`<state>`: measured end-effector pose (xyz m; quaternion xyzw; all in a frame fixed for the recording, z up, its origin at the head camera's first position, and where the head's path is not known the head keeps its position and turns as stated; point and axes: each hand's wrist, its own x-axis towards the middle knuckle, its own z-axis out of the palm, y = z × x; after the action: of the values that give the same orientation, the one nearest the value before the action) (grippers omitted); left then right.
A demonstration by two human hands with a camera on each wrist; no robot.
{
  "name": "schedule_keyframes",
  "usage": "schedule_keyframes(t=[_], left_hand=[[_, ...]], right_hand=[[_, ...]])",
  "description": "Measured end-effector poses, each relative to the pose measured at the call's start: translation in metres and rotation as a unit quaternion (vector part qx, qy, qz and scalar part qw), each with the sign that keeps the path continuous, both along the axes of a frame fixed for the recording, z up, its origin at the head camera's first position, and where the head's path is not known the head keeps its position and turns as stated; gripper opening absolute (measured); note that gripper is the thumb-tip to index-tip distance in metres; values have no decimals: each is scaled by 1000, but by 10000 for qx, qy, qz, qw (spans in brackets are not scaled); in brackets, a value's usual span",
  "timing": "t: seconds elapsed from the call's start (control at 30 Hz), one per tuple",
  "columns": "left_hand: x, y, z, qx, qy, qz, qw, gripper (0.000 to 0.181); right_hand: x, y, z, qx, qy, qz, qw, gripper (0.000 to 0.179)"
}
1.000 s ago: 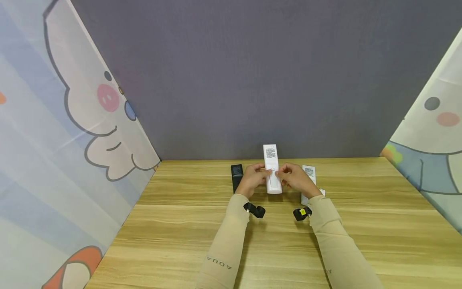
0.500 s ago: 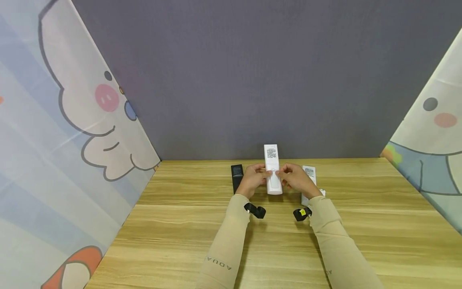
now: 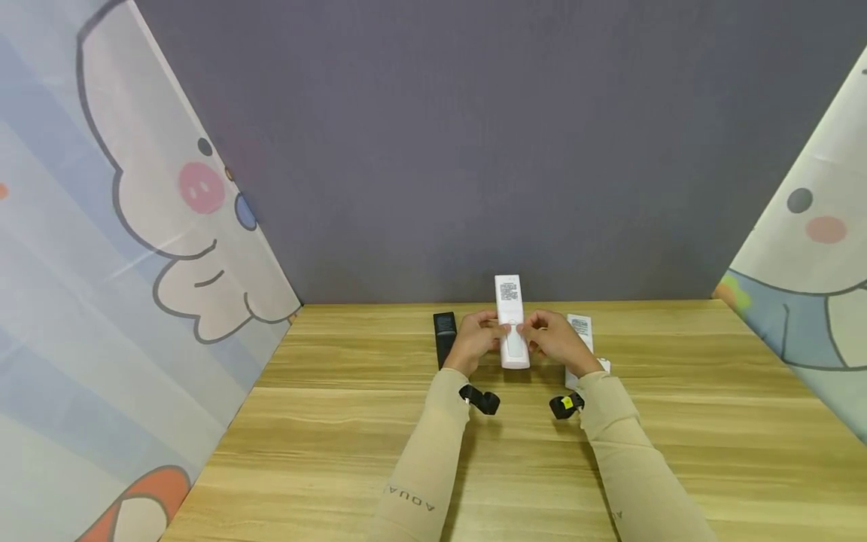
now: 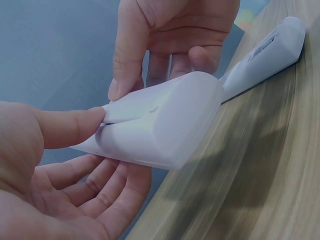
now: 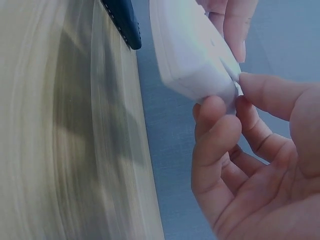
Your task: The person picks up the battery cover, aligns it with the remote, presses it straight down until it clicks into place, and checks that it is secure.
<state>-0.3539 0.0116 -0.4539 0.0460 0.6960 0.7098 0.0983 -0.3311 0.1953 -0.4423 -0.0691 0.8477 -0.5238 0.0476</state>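
A white remote control (image 3: 509, 305) is held over the table, its labelled back towards me and its battery cover (image 3: 516, 348) at the near end. My left hand (image 3: 476, 340) grips its left side, thumb on the cover's edge and fingers underneath. From the other side my right hand (image 3: 555, 340) pinches the remote, with the thumb on the cover and curled fingers below. In the left wrist view, a dark gap shows under one edge of the cover (image 4: 132, 106). The inside of the battery compartment is hidden.
Left of the hands lies a black remote control (image 3: 444, 331). A second white remote control (image 3: 580, 325) lies partly behind the right wrist, with a small white piece (image 3: 605, 365) beside it. A grey wall (image 3: 433, 150) rises at the back edge of the wooden table (image 3: 339, 421).
The head view has tilted slightly. Both hands keep their hold on the white remote control, with only slight thumb movement at the battery cover.
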Motion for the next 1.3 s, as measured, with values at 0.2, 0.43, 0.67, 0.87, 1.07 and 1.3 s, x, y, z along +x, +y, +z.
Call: schedule_keyframes(t=[0.2,0.43,0.67,0.87,1.07,1.3], left_hand=[[1,2,-1,-93,55,8,9999,40],[1,4,-1,-4,58,-9,10000,37],[3,5,0,-73,50,97,9999,36],[3,5,0,-65,22,170,9998,37],[2,6,-1,-53,2,180,9998,37],[3,6,0,-122,38,190,9997,36]], right_hand=[[1,1,0,17,3,-25,10000,23],[-1,4,-3,20,32,-44,10000,23],[-1,1,-5,55,126,-146,9998,22],[-1,0,-4,87,115,-180,9997,22],[-2,0,-5,94,124,-202,9997,21],[-3,-1,-7,123,166,-240,9995,20]])
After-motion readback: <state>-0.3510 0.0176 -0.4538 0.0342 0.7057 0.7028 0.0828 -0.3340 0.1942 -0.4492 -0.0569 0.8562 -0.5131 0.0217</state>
